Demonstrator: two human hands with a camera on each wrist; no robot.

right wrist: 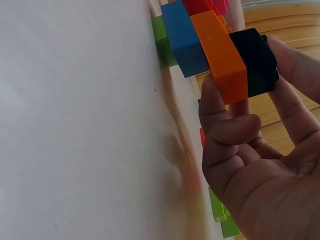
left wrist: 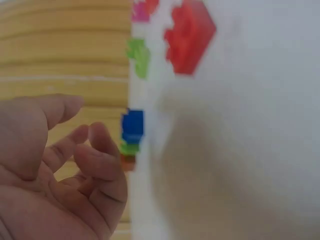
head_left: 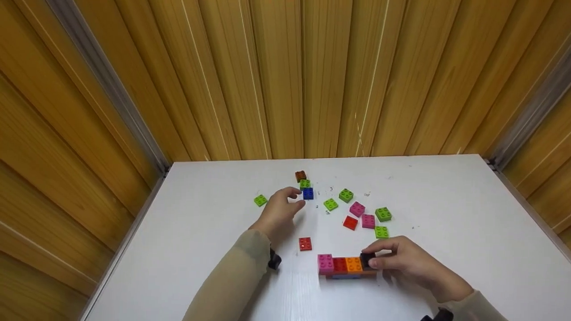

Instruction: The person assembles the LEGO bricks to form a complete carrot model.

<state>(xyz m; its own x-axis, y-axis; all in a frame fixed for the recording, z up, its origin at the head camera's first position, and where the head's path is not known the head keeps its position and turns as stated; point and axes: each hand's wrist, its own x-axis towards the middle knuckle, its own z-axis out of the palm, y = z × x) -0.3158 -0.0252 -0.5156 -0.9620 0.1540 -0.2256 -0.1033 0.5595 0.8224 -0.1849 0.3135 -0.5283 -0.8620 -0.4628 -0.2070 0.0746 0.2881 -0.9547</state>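
On the white table (head_left: 446, 200) lies a brick row (head_left: 341, 265): pink, red and orange bricks over a blue and orange lower layer. My right hand (head_left: 374, 259) pinches a black brick (head_left: 366, 260) at the row's right end. In the right wrist view, thumb and fingers of that hand (right wrist: 250, 125) wrap the black brick (right wrist: 256, 60) beside the orange brick (right wrist: 220, 50). My left hand (head_left: 298, 199) reaches out with loosely curled fingers and holds nothing. Just past its fingertips sits a blue brick (head_left: 308, 193). The left wrist view shows the empty hand (left wrist: 75, 160) short of the blue brick (left wrist: 132, 125).
Loose bricks are scattered mid-table: a green one (head_left: 260, 200) at the left, a brown one (head_left: 300, 175) and a green one (head_left: 305, 183) behind the blue brick, a red one (head_left: 305, 244) near my left wrist, several green, pink and red ones (head_left: 368, 220) at the right. Wooden panel walls enclose the table.
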